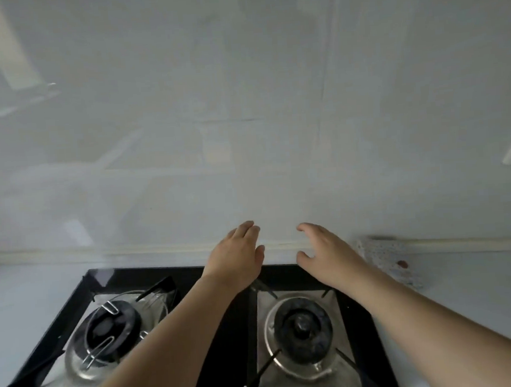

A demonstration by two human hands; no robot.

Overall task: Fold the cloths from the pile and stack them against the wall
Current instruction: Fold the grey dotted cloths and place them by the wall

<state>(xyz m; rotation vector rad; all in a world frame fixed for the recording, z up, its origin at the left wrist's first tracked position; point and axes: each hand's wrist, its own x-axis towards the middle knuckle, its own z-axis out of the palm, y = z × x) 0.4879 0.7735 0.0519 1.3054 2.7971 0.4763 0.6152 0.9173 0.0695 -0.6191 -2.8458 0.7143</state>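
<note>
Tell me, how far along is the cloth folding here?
Done: a pale speckled cloth lies against the wall, right of the stove; how many are stacked I cannot tell. In hand: nothing; left hand and right hand are open and empty above the stove's back edge. Left: unknown, since no pile is in view.

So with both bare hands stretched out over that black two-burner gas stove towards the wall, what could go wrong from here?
1. Both forearms cross the black glass gas stove; if its steel right burner were hot or lit, a burn seems possible.
2. The left hand and right hand hold nothing, and no cloth pile is in view, so folding may stall.
3. The speckled white cloth by the wall could be knocked aside.
</note>
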